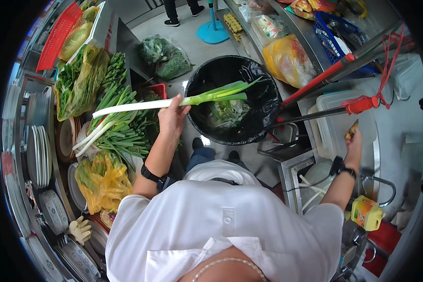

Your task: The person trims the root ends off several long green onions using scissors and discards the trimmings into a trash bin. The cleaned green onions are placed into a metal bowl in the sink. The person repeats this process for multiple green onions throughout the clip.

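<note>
My left hand [173, 114] is closed round a large green onion [131, 106], near the middle of its length. The onion lies level, its white end to the left and its split green leaves reaching over a bin with a black liner [199, 75]. Clear plastic and green scraps [228, 113] lie inside the bin. Out to the right, my right hand [354, 142] is closed on a small brownish thing with a pointed tip [352, 129], too small to name. That hand is above the sink counter. More green onions [96, 136] lie at the left beside bundled green leaves [127, 134].
Stacked plates [41, 155] and bagged leafy vegetables [82, 84] fill the left shelves. A yellow bag [103, 181] sits nearer me. Red-wrapped poles [324, 77] slant across the right, below a blue basket [331, 44]. Bagged greens [167, 56] rest on the floor; a person's feet [172, 22] show beyond.
</note>
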Demonstrator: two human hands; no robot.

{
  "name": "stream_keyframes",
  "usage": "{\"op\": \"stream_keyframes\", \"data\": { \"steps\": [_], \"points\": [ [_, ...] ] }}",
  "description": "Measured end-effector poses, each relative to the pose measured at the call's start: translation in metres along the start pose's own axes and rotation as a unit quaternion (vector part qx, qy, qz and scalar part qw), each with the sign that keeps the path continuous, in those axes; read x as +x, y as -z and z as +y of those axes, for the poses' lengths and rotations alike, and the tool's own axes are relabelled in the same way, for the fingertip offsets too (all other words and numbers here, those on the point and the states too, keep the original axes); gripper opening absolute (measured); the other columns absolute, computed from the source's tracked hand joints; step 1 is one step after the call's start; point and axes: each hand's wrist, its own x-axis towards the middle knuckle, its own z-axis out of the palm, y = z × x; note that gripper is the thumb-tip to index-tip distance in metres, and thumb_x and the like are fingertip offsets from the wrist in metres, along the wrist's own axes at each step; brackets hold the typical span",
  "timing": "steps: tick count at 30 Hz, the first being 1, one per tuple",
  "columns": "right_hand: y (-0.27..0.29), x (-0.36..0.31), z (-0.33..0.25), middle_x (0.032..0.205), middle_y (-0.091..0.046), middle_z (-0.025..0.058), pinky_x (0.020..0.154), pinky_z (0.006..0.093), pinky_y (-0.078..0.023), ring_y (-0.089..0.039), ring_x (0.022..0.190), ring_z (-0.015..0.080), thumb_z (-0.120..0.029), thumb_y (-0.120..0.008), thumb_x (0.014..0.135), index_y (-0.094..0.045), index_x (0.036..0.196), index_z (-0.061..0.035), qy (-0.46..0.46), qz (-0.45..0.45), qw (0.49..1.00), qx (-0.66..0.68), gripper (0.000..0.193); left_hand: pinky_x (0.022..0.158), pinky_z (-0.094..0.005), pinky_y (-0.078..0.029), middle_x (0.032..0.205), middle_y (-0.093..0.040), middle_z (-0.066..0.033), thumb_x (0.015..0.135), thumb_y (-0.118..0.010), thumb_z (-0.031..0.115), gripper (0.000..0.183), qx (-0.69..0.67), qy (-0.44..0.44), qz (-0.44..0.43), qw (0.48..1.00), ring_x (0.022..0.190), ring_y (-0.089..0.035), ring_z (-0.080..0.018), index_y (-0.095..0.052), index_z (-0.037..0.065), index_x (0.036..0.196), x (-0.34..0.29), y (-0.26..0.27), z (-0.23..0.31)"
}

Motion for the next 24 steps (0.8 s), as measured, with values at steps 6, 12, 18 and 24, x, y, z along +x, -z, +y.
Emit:
{"op": "stream_keyframes", "data": {
  "steps": [6,12,18,24],
  "points": [
    [-0.02,-0.167,0.128,0.074,-0.056,0.0031,0.059,0.0271,-0.05,-0.058,0.066,0.0158,-0.016,-0.074,0.076,-0.051,0.09,-0.0088,0.198,-0.169,0.965,0.021,0.027,0.071,-0.0316,-0.057,0.091,-0.064,-0.0097,0.087,-0.068,0.014,0.021,-0.014,-0.008,0.019,1.0,0.081,-0.066,-0.0202,-0.057,0.0,0.098,0.012,0.003,0.002],
    [-0.102,-0.261,0.214,0.09,-0.061,0.0056,0.075,0.0267,-0.051,-0.061,0.081,0.0154,-0.018,-0.072,0.082,-0.054,0.108,-0.0032,0.092,-0.323,0.928,-0.158,0.035,0.071,-0.0314,-0.057,0.091,-0.064,-0.01,0.086,-0.069,0.014,0.021,-0.009,0.004,-0.002,1.0,0.081,-0.066,-0.02,-0.057,0.001,0.097,0.016,-0.005,-0.005],
    [-0.217,-0.255,0.231,0.089,-0.057,0.0024,0.074,0.0241,-0.049,-0.058,0.081,0.012,-0.044,-0.051,0.096,-0.057,0.103,-0.004,-0.083,-0.486,0.867,-0.078,0.041,0.071,-0.0326,-0.057,0.091,-0.064,-0.0097,0.086,-0.069,0.014,0.019,0.018,0.035,-0.035,0.999,0.083,-0.065,-0.0205,-0.059,0.001,0.096,0.005,-0.009,-0.02],
    [-0.275,-0.259,0.217,0.07,-0.056,0.001,0.06,0.0252,-0.045,-0.056,0.065,0.0105,-0.054,-0.064,0.086,-0.057,0.08,-0.0045,0.029,-0.511,0.833,-0.211,0.05,0.072,-0.0326,-0.057,0.091,-0.065,-0.0099,0.085,-0.068,0.01,0.017,0.07,0.067,-0.094,0.991,0.084,-0.066,-0.021,-0.061,0.0,0.097,0.0,0.01,-0.027]
  ]
}}
